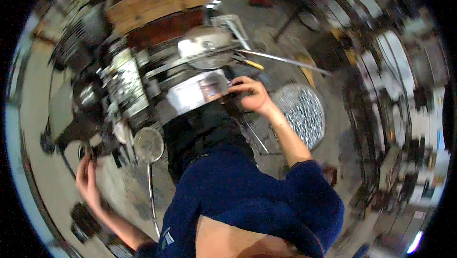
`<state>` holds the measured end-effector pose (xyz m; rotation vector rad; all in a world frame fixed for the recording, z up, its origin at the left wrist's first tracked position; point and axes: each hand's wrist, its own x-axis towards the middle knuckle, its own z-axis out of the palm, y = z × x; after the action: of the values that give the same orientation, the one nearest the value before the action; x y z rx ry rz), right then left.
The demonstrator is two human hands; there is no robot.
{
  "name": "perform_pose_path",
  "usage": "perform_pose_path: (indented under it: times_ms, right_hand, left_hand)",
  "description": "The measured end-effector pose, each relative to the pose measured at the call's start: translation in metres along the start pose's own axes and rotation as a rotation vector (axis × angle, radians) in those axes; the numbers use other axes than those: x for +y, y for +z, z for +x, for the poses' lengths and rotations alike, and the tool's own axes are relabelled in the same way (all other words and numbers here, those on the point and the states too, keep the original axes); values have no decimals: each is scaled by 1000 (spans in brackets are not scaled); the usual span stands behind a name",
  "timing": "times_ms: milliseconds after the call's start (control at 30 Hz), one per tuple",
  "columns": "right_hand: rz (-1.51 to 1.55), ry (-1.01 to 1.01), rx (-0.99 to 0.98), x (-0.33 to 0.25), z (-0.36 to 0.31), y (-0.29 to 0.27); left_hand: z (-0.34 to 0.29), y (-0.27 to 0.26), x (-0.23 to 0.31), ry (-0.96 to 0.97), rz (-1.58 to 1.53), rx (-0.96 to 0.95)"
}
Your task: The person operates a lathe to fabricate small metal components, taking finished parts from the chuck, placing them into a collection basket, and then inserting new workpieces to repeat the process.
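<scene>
I log one brown, plank-sided wooden crate [157, 5]; near right of it, one round grey tray [285, 98] of silvery metal pieces [308, 120]; before it, one pale, glossy rectangular panel [188, 97], material unclear; near left, one blurred dark object [78, 131]. Hands well apart: right hand [252, 97] at the panel's right end, left hand [88, 177] nearest the dark object. I cannot tell whether either grips.

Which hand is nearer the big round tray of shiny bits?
The right hand, just beside the tray. The left hand is way over on the other side.
</scene>
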<state>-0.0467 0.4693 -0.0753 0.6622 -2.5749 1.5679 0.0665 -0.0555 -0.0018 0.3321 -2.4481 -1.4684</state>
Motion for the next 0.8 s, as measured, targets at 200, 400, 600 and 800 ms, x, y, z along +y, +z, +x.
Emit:
perform_pose_path:
  times_ms: [200,400,600,800]
  right_hand:
    - [489,-400,-305,-109,86,111]
    - [447,-460,-284,-130,96,149]
    - [8,-606,-336,-146,106,161]
    - [-41,-693,-479,-152,137,164]
  left_hand:
    - [25,143,62,-82,-705,-574]
    - [14,155,52,-239,-1102,-505]
    - [20,134,52,-78,-461,-271]
    - [30,120,48,7,-358,-224]
